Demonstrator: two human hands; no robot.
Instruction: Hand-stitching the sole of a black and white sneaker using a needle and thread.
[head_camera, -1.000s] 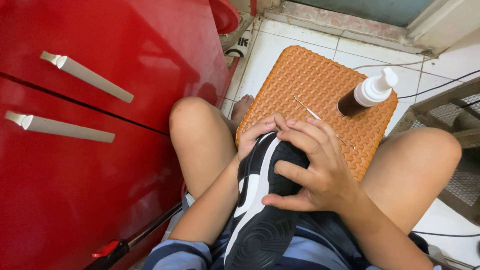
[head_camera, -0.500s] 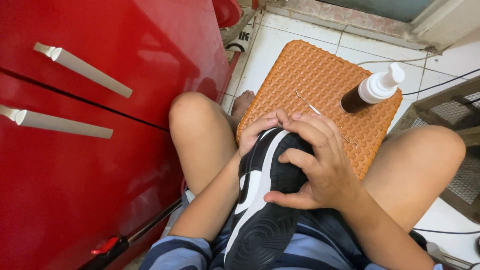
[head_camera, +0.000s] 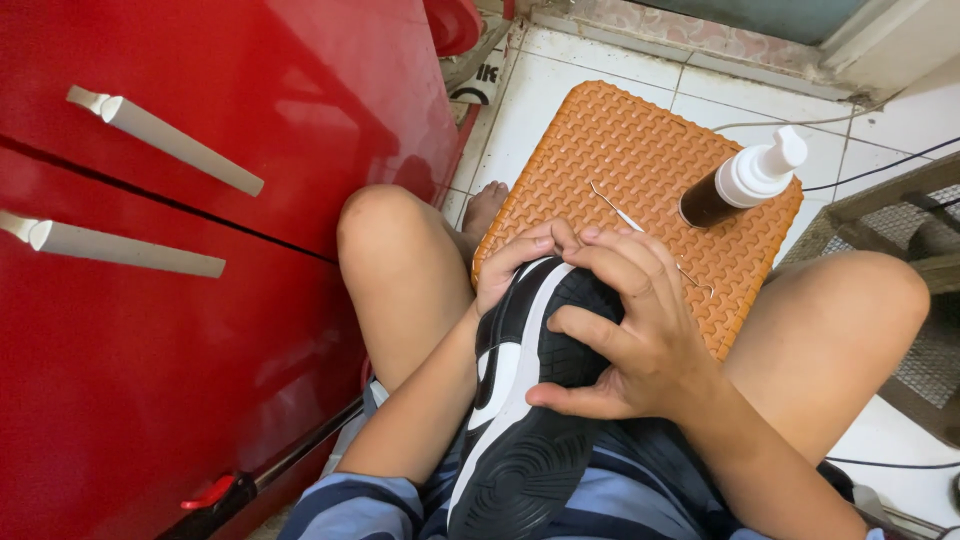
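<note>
Cradling a black-and-white rubber-soled sneaker (head_camera: 520, 400) sole-up in the lap, a seated person is working at its toe end with both bare hands. The right hand (head_camera: 630, 340) is lying over the sole with fingers curled around the forefoot and the thumb stretched along the tread — a firm clasp that appears to be steadying the shoe. The left hand (head_camera: 515, 262) is gripping the toe from the other side, its fingertips meeting the right's at the tip; whether anything small is pinched between them cannot be told. The heel is resting on blue striped shorts (head_camera: 600, 500), between bare knees. Just beyond the hands, an orange woven-pattern plastic stool (head_camera: 640, 150) is serving as a work surface within easy reach — a thin metal hooked needle (head_camera: 640, 228) is lying on it, and a brown pump bottle with a white cap (head_camera: 742, 182) is standing near its right edge. To the left, a glossy red cabinet with pale bar handles (head_camera: 200, 250) is standing close.
</note>
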